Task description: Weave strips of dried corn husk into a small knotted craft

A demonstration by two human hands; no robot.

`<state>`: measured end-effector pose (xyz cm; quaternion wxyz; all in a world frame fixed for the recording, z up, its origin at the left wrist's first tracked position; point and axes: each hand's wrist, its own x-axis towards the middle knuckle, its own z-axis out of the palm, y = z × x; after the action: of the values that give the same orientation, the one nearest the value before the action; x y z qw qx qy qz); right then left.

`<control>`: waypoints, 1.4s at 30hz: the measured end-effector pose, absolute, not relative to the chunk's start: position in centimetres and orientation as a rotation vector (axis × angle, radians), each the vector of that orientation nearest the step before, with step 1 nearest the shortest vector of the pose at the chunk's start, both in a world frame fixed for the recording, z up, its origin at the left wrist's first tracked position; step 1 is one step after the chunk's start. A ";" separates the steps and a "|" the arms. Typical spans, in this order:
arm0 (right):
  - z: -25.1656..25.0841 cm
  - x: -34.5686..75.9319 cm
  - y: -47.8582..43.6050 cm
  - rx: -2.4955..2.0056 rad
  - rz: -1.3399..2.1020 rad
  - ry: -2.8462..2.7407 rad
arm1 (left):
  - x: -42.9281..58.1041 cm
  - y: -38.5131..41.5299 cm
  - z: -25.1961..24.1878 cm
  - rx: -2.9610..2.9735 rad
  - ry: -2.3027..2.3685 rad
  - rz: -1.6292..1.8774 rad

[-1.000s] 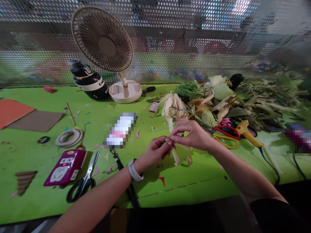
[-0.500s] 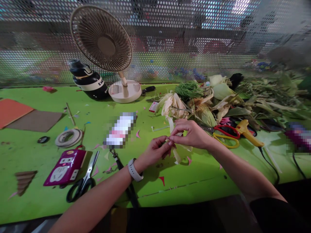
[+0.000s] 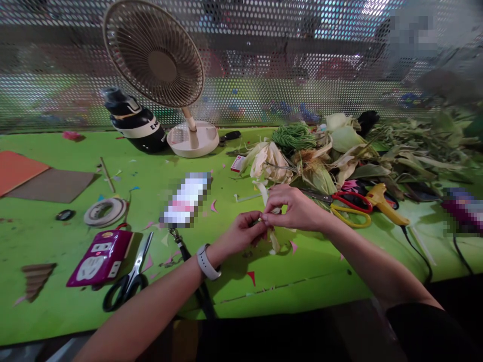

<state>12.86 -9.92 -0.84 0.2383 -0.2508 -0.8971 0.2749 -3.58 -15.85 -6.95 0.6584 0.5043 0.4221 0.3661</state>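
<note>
My left hand [image 3: 244,234] and right hand [image 3: 298,207] meet fingertip to fingertip, both pinched on a pale husk strip [image 3: 274,242] just above the green table [image 3: 302,281]. I note beside the right hand: husk pile [image 3: 272,163], red scissors [image 3: 350,207], glue gun [image 3: 385,205]. Farther left: black scissors [image 3: 128,284], tape roll [image 3: 105,212]; behind, fan [image 3: 162,60].

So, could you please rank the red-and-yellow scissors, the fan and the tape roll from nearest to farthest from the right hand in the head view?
1. Red-and-yellow scissors, just right of the right hand, which pinches a husk strip.
2. Fan, behind, to the left.
3. Tape roll, far left.
</note>
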 end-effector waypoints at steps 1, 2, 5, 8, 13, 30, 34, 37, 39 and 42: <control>-0.8 12.9 -9.8 -0.684 0.772 -2.464 | -3.6 -15.9 -6.8 1.120 0.950 0.820; -0.7 13.1 -9.7 -0.681 0.796 -2.473 | -3.6 -15.9 -6.7 1.099 0.942 0.809; -0.4 13.5 -9.3 -0.646 0.915 -2.531 | -3.6 -15.8 -6.5 1.054 0.917 0.780; -0.2 13.9 -9.0 -0.610 1.008 -2.585 | -3.7 -15.7 -6.5 1.010 0.896 0.776; -0.4 14.0 -8.8 -0.621 0.986 -2.571 | -3.9 -15.6 -6.6 1.000 0.877 0.777; -0.4 13.6 -8.9 -0.625 0.923 -2.560 | -3.8 -15.6 -6.9 1.053 0.899 0.795; -0.6 13.2 -9.6 -0.640 0.741 -2.638 | -3.8 -15.5 -6.8 1.092 0.917 0.791; -0.9 12.9 -10.0 -0.651 0.580 -2.642 | -3.8 -15.4 -6.9 1.116 0.927 0.800; -1.1 12.8 -10.1 -0.675 0.539 -2.629 | -3.9 -15.4 -7.0 1.112 0.925 0.789; -1.2 12.9 -9.9 -0.729 0.552 -2.591 | -3.9 -15.4 -7.0 1.086 0.902 0.780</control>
<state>12.88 -9.85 -1.20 0.1958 -0.2602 -0.9248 0.1969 -3.93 -15.44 -7.04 0.6922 0.4861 0.4035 0.3489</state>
